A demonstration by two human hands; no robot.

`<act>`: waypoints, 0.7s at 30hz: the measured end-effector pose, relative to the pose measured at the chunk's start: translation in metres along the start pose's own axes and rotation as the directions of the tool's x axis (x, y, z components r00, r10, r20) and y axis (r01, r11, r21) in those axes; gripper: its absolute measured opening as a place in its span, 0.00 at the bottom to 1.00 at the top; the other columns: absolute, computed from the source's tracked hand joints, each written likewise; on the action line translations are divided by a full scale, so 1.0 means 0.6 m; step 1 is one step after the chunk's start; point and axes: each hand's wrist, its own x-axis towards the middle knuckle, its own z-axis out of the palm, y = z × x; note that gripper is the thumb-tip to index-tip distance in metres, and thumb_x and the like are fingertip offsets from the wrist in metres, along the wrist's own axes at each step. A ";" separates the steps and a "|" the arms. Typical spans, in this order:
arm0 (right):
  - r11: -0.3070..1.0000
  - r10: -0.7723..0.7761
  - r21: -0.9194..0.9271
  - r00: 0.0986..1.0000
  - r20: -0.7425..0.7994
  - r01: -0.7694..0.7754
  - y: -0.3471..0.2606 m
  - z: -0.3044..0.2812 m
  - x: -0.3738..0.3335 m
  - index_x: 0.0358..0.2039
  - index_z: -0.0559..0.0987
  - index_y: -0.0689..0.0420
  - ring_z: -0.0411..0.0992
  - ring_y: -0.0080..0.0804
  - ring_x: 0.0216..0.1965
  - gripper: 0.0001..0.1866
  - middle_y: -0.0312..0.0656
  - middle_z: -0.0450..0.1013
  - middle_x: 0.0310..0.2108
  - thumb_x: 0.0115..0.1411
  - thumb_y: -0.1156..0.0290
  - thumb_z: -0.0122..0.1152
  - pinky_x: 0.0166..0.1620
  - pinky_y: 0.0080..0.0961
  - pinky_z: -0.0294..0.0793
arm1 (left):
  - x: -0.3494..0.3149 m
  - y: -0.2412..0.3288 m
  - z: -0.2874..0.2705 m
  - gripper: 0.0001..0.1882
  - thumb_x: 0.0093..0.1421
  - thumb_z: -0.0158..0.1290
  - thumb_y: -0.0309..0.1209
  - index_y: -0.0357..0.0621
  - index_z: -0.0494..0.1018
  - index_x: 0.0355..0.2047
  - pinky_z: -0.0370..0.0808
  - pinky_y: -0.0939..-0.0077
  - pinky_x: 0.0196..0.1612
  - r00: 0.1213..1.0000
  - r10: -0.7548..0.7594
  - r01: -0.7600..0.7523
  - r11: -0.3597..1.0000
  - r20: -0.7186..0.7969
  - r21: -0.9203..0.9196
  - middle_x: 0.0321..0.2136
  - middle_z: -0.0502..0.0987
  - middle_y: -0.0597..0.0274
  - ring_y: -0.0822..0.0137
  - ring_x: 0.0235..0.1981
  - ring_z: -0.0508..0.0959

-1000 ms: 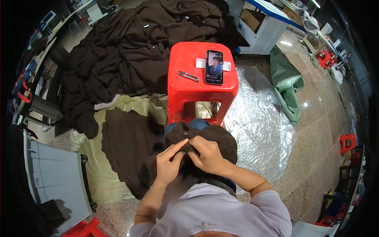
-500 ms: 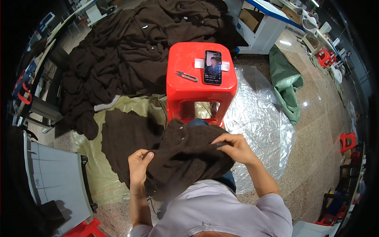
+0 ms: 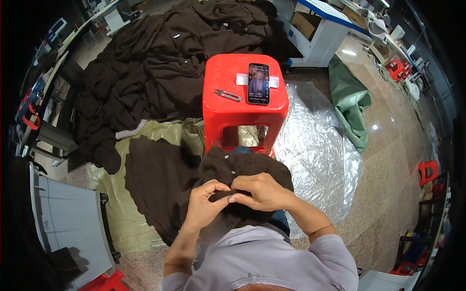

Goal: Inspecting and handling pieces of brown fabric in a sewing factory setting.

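A dark brown fuzzy knit garment (image 3: 262, 165) lies across my lap, with small pale button-like spots near its far part. My left hand (image 3: 206, 203) pinches an edge of it between thumb and fingers. Close against it, my right hand (image 3: 257, 191) is closed on the same edge, the fingertips of both hands nearly touching. What exactly lies between the fingertips is too small to tell. In front of my knees stands a red plastic stool (image 3: 221, 72), bearing thread snips (image 3: 227, 95) and a phone (image 3: 258, 83) with its screen lit.
A large heap of brown garments (image 3: 141, 63) covers the floor at the far left, partly over a yellowish sheet (image 3: 126, 213). Clear plastic sheeting (image 3: 315, 169) and a folded green tarp (image 3: 350, 102) lie to the right. A grey bin (image 3: 73, 213) stands at left.
My hands have come together from holding the garment stretched wide apart. The held edge is now bunched between them, and the picture on the phone differs.
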 end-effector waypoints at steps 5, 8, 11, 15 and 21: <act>0.990 -0.144 -0.017 0.979 -0.141 0.144 0.010 0.025 0.011 0.29 0.72 0.58 0.71 0.45 0.24 0.09 0.42 0.68 0.23 0.57 0.69 0.62 0.24 0.37 0.67 | 0.000 -0.011 0.002 0.08 0.50 0.57 0.12 0.33 0.76 0.31 0.73 0.85 0.40 0.992 -0.104 0.086 0.975 -0.075 -0.205 0.30 0.78 0.63 0.77 0.31 0.76; 0.969 -0.232 -0.133 0.946 -0.225 0.207 0.004 0.040 0.019 0.26 0.69 0.57 0.70 0.43 0.22 0.09 0.41 0.65 0.21 0.56 0.71 0.62 0.22 0.35 0.66 | 0.002 -0.040 0.005 0.09 0.51 0.52 0.11 0.32 0.77 0.31 0.73 0.84 0.40 0.981 -0.065 -0.019 0.904 -0.180 -0.426 0.30 0.80 0.60 0.76 0.32 0.78; 0.960 -0.261 -0.172 0.931 -0.256 0.222 0.005 0.045 0.019 0.24 0.68 0.57 0.70 0.41 0.21 0.10 0.41 0.64 0.20 0.55 0.73 0.62 0.22 0.35 0.66 | 0.005 -0.027 0.027 0.11 0.51 0.49 0.11 0.31 0.77 0.33 0.74 0.84 0.40 0.946 -0.036 -0.113 0.894 -0.322 -0.433 0.30 0.80 0.60 0.75 0.32 0.78; 0.969 -0.246 -0.093 0.931 -0.268 0.230 0.009 0.044 0.017 0.24 0.68 0.58 0.70 0.42 0.21 0.10 0.41 0.65 0.20 0.54 0.74 0.62 0.22 0.34 0.67 | 0.005 -0.018 0.043 0.11 0.51 0.49 0.11 0.31 0.77 0.33 0.73 0.84 0.39 0.933 -0.037 -0.146 0.869 -0.357 -0.473 0.30 0.80 0.60 0.75 0.32 0.78; 0.993 -0.094 0.051 0.974 -0.204 0.107 0.029 0.048 0.006 0.29 0.71 0.58 0.71 0.45 0.24 0.10 0.42 0.69 0.24 0.56 0.70 0.64 0.25 0.34 0.68 | 0.024 -0.045 0.022 0.10 0.50 0.50 0.11 0.32 0.77 0.32 0.73 0.82 0.41 0.910 0.269 -0.273 0.961 -0.316 0.031 0.32 0.79 0.60 0.73 0.34 0.78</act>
